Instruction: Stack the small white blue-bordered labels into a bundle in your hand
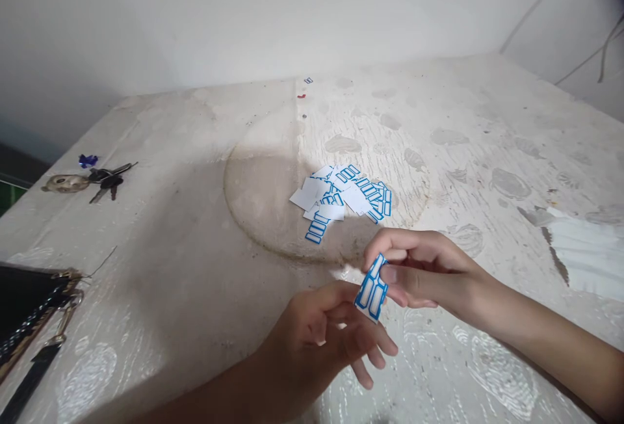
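A small blue-and-white sticker label [371,294] with blank framed boxes is raised above the table. My right hand [422,274] pinches its upper right edge, thumb in front and fingers behind. My left hand [331,333] is at the label's lower left, the index finger reaching behind its edge and the thumb close to its lower corner. The other left fingers are loosely curled beneath. Beyond both hands lies a loose pile of labels [319,224], some with the blue-framed side up, others showing plain white.
A bunch of keys [108,179] with a keyring charm [68,183] and a shiny blue scrap [88,161] lie at left. A black bag [29,307] with a strap is nearer. White torn paper [589,251] lies right. A wall borders the table's [185,125] far edge.
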`<state>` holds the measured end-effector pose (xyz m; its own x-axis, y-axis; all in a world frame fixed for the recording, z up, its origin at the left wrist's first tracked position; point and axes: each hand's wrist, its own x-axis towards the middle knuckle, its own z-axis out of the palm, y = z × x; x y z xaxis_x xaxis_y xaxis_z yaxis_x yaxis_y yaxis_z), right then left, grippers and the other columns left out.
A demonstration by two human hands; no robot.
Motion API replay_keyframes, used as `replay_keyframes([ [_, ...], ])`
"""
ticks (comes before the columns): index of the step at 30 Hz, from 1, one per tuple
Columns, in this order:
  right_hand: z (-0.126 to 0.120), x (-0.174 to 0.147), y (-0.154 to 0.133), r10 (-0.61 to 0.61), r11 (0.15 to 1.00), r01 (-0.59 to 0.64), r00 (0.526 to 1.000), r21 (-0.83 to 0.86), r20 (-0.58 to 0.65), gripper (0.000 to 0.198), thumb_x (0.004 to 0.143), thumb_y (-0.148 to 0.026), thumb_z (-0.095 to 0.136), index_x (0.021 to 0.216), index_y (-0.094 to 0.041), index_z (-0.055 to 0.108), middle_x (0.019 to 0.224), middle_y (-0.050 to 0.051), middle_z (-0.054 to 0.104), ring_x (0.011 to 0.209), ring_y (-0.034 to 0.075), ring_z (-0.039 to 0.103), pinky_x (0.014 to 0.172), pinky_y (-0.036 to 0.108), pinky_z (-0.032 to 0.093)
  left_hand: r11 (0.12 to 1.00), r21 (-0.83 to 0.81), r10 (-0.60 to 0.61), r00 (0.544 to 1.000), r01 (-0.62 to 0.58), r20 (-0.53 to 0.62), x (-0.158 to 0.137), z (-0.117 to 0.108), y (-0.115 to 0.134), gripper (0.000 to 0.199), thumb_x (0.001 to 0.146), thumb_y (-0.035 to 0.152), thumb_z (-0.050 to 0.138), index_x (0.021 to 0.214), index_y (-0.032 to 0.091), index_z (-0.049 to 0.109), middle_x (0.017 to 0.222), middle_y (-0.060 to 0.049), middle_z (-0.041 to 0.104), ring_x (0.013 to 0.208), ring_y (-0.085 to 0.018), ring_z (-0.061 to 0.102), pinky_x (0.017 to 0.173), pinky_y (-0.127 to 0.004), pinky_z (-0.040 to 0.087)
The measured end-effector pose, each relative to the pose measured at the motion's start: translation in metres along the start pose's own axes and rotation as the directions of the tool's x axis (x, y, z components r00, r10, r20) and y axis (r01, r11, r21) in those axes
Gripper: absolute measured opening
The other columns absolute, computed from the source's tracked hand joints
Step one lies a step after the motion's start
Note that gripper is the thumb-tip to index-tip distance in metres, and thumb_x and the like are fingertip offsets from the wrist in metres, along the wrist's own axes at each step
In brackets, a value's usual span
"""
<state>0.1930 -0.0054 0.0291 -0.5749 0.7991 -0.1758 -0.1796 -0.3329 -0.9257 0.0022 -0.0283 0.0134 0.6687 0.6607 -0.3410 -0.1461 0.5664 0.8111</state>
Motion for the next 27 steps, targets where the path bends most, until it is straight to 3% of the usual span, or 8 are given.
replay_keyframes([
  [7,0.002,0.000,0.003,0.017,0.999,-0.017,1.000,0.029,0.018,0.011,0.091,-0.012,0.045,0.089,-0.012,0.056,0.058,-0.003,0.046,0.046,0.003,0.035,0.042,0.016,0.022,0.992,0.114,0.070,0.994,-0.061,-0.081,-0.002,0.002,0.002,0.028,0.083,0.036,0.057,0.095,0.013,0.063,0.073,-0.006,0.065,0.065,-0.012,0.059,0.059,-0.022,0.051],
  [12,0.003,-0.001,0.001,-0.011,0.999,0.009,0.999,0.041,0.040,0.012,0.092,-0.011,0.043,0.092,-0.013,0.055,0.060,-0.003,0.046,0.047,0.003,0.041,0.043,0.016,0.024,0.976,0.207,0.093,0.992,-0.075,-0.082,-0.002,0.002,0.006,0.028,0.085,0.038,0.053,0.097,0.014,0.063,0.076,-0.006,0.065,0.068,-0.013,0.060,0.061,-0.023,0.050],
  [18,0.006,0.000,0.002,-0.032,0.999,0.032,0.998,-0.006,0.052,0.016,0.095,-0.009,0.038,0.095,-0.014,0.054,0.062,-0.005,0.045,0.050,0.003,0.048,0.043,0.017,0.025,0.919,0.393,0.027,0.990,0.029,-0.136,-0.005,0.004,0.010,0.037,0.085,0.046,0.049,0.101,0.016,0.064,0.079,-0.006,0.067,0.070,-0.016,0.061,0.066,-0.029,0.049],
  [27,0.011,-0.001,-0.005,-0.052,0.990,0.055,0.998,-0.133,0.027,0.021,0.095,-0.006,0.034,0.095,-0.014,0.054,0.065,-0.002,0.056,0.061,0.006,0.055,0.048,0.019,0.034,0.886,0.461,0.051,0.978,0.051,-0.204,-0.004,0.006,0.011,0.036,0.088,0.043,0.043,0.102,0.018,0.064,0.078,-0.004,0.067,0.068,-0.015,0.060,0.068,-0.027,0.048],
])
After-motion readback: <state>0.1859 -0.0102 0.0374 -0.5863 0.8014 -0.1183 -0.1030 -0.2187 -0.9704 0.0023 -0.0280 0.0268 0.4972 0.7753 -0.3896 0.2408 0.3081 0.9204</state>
